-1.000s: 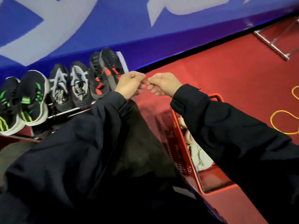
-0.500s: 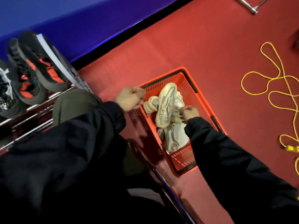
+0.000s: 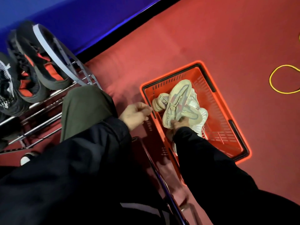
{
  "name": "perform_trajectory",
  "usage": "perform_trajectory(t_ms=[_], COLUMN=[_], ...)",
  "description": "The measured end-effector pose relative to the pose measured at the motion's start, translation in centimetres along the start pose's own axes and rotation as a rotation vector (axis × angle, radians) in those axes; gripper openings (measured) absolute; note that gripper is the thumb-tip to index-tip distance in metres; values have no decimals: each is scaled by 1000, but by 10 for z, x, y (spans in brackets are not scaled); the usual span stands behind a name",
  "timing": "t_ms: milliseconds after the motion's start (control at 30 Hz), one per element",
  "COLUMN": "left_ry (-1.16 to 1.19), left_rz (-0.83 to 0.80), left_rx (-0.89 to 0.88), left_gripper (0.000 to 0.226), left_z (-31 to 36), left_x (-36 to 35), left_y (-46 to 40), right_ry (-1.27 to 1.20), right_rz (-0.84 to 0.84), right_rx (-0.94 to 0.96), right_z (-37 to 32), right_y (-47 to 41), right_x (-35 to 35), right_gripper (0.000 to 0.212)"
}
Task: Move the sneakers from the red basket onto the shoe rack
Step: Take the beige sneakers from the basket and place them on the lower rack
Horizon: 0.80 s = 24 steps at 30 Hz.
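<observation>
A red basket (image 3: 227, 127) stands on the red carpet and holds a pile of cream sneakers (image 3: 180, 101). My right hand (image 3: 181, 124) is inside the basket, its fingers closed on the heel of the top cream sneaker. My left hand (image 3: 135, 114) hovers just outside the basket's left rim, fingers curled, holding nothing I can see. The metal shoe rack (image 3: 48, 114) is at the left, with black-and-red sneakers (image 3: 40, 62) and a black-and-white sneaker (image 3: 4, 88) on its top shelf.
A blue wall (image 3: 81, 17) runs behind the rack. A yellow cord (image 3: 282, 78) loops on the carpet at the right. My knee in olive trousers (image 3: 84, 108) sits between rack and basket. A shoe tip (image 3: 26, 158) shows below the rack.
Both hands came down from near the rack to the basket. My right hand reached in and closed on the top cream sneaker. The view swung down and right.
</observation>
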State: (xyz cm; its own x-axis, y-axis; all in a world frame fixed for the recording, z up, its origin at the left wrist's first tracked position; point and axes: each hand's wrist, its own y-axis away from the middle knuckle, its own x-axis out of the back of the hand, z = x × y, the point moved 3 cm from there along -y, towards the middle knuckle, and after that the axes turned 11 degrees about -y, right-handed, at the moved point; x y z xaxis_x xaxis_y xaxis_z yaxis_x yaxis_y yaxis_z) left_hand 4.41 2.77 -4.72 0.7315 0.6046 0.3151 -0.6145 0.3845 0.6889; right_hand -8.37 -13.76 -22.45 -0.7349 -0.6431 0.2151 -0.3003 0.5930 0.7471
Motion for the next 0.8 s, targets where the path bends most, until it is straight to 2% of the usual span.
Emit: perform_trajectory(t_ms=[133, 167, 233, 267, 333, 400, 433, 467, 567, 633, 667, 733, 800], left_ry=[-42, -70, -109, -88, 72, 211, 233, 231, 181, 173, 183, 191, 204], left_rz=[43, 30, -73, -141, -247, -199, -151, -113, -84, -94, -93, -94, -102], left_rx=[-19, -15, 9, 2, -93, -178, -191, -197, -214, -242, -251, -259, -264], left_gripper=[6, 17, 63, 77, 72, 60, 57, 54, 49, 43, 42, 42, 42], left_z=[-4, -5, -2, -2, 5, 8, 8, 7, 7, 6, 6, 7, 6], left_x=[5, 5, 3, -1, -10, -12, -10, -7, 0, 2, 2, 4, 3], left_y=[-6, -7, -7, -7, -2, -1, -1, -2, -1, 0, 1, 1, 3], right_ry=[-339, -412, -481, -472, -399, -339, -341, -377, -369, -377, -449, -353, -374], right_rz=[-41, -78, -206, -287, -460, -571, -519, -384, 149, 315, 312, 133, 47], right_rx=[-34, -24, 46, 86, 129, 70, 33, -5, -76, -154, -207, -291, -347], right_z=[-38, -48, -59, -64, -69, -69, -66, -58, -49, -46, -45, -46, -42], right_y=[46, 65, 95, 113, 132, 129, 117, 96, 43, 21, 15, 16, 13], right_x=[0, 1, 3, 3, 1, 1, 6, 14, 42, 52, 53, 49, 45], right_gripper=[18, 16, 23, 27, 28, 33, 39, 43, 56, 60, 52, 11, 29])
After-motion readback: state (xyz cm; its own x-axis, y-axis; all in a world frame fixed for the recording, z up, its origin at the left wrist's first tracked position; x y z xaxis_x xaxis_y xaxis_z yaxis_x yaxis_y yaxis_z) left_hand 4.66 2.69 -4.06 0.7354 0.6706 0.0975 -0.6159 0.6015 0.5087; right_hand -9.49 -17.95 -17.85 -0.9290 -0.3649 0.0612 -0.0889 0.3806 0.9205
